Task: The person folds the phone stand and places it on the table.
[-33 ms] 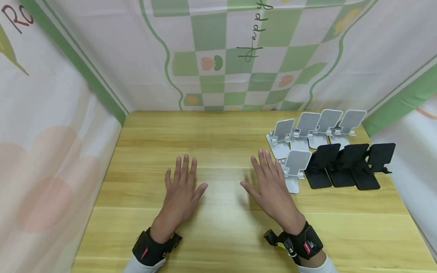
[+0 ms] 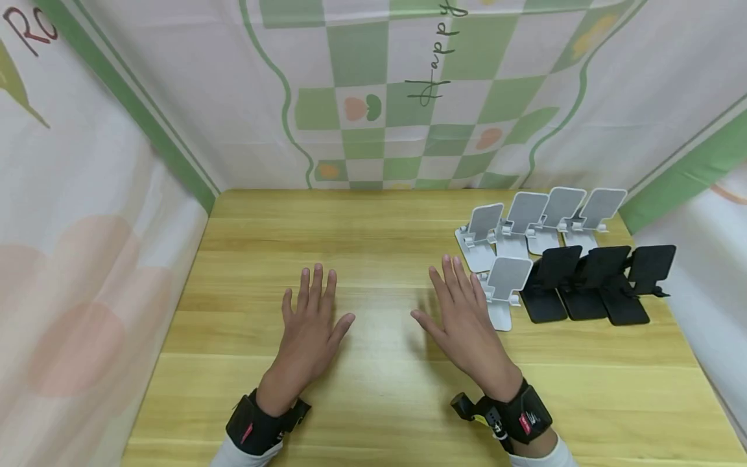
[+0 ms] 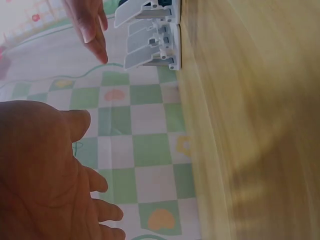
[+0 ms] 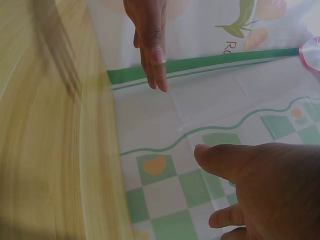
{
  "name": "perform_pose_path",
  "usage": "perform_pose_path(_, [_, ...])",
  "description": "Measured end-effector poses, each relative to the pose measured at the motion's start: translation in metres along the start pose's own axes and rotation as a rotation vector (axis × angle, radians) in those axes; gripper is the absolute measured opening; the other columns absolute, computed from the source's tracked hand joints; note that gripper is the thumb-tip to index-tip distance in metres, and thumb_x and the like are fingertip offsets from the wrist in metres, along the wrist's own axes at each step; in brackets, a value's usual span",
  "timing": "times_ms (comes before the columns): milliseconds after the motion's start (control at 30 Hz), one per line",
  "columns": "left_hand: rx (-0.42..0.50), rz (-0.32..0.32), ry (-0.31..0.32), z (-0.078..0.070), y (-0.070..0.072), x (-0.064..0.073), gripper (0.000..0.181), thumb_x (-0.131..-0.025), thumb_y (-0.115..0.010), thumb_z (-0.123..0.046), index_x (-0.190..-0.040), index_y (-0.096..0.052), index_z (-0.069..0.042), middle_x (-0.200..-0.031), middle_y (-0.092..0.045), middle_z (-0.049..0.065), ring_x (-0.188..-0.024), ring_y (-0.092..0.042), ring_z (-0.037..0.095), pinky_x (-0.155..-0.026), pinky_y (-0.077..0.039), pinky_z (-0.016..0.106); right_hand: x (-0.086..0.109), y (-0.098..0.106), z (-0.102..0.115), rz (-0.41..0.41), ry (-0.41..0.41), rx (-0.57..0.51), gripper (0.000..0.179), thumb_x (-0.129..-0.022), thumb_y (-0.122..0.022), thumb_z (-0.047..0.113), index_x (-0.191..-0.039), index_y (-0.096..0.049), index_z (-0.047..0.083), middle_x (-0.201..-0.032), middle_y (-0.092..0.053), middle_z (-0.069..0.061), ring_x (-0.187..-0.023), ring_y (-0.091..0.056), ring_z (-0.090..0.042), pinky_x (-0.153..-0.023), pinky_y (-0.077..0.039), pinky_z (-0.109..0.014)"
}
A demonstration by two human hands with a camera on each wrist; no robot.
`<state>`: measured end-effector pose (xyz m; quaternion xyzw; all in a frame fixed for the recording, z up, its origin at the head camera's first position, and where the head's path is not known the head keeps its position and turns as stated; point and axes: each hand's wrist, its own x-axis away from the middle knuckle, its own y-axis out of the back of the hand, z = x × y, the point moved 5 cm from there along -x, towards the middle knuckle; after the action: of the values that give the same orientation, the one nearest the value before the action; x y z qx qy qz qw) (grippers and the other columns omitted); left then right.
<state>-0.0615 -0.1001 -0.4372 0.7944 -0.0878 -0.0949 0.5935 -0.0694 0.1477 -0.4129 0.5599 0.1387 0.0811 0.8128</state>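
- At the far left, the patterned cloth (image 2: 169,272) hangs beside the table (image 2: 373,389) just as it did in the picture taken a moment earlier.
- Next we find the left hand (image 2: 309,337), palm down above the wood, fingers straight and thumb spread, holding nothing. We see no shift in its pose since that earlier picture.
- Between the hands, we see bare wood, lit by a soft sheen.
- The right hand (image 2: 467,331) matches its earlier place too: fingers extended, thumb out toward the left, grasping nothing. The left wrist view shows its fingertips apart from the stands in sight.
- Just beside it, partly behind its fingers in the head view, is the front grey stand (image 2: 509,275), upright on the table.
- Behind that, four grey stands (image 2: 528,209) form a close row toward the table's far right corner.
- Farthest right, three black stands (image 2: 607,264) sit side by side. We judge that handling has yet to begin: no stand has moved, and neither hand holds one.
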Motion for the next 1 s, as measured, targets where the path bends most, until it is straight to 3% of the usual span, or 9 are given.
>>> perform_pose_path(400, [0.012,-0.002,-0.014,0.001,0.001,0.008,0.075,-0.101,-0.030,-0.054,-0.157,-0.007,-0.010,-0.164,0.002,0.015,-0.148,0.006,0.033,-0.113,-0.003,0.064,0.007,0.002,0.000,-0.005,-0.003,-0.005,0.077,-0.096,-0.046,0.054,-0.152,-0.031,0.004,-0.162,-0.009,-0.018,-0.149,-0.001,-0.029,-0.119,-0.003,-0.054])
perform_pose_path(533, [0.024,0.019,-0.009,0.001,-0.001,0.009,0.072,-0.103,-0.028,-0.051,-0.157,-0.005,-0.010,-0.164,0.003,0.013,-0.148,0.009,0.032,-0.114,-0.002,0.063,0.002,0.019,-0.014,-0.147,-0.015,-0.003,0.066,-0.095,-0.057,0.036,-0.146,-0.039,-0.002,-0.159,-0.020,-0.021,-0.147,-0.014,-0.036,-0.116,-0.012,-0.058])
perform_pose_path(667, [0.028,0.029,0.001,0.003,-0.002,0.009,0.069,-0.104,-0.031,-0.046,-0.157,-0.006,-0.009,-0.164,0.001,0.014,-0.148,0.007,0.033,-0.113,-0.004,0.064,-0.007,0.043,-0.044,-0.285,-0.049,0.043,0.064,-0.085,-0.071,0.018,-0.139,-0.045,-0.007,-0.152,-0.032,-0.027,-0.141,-0.025,-0.041,-0.111,-0.020,-0.062])
perform_pose_path(767, [0.033,0.023,0.011,0.005,-0.003,0.010,0.069,-0.103,-0.033,-0.045,-0.157,-0.008,-0.008,-0.163,-0.001,0.015,-0.149,0.005,0.033,-0.113,-0.005,0.064,-0.013,0.054,-0.067,-0.243,-0.084,0.077,0.070,-0.081,-0.075,0.017,-0.140,-0.044,-0.007,-0.152,-0.032,-0.028,-0.144,-0.021,-0.040,-0.113,-0.016,-0.063])
perform_pose_path(1000, [0.062,0.002,0.009,0.009,-0.005,0.013,0.068,-0.104,-0.028,-0.046,-0.157,-0.007,-0.009,-0.164,0.001,0.014,-0.149,0.006,0.032,-0.114,-0.005,0.064,-0.021,0.060,-0.104,-0.022,-0.115,0.089,0.081,-0.078,-0.077,0.020,-0.144,-0.038,-0.005,-0.154,-0.024,-0.032,-0.147,-0.004,-0.038,-0.116,-0.004,-0.061])
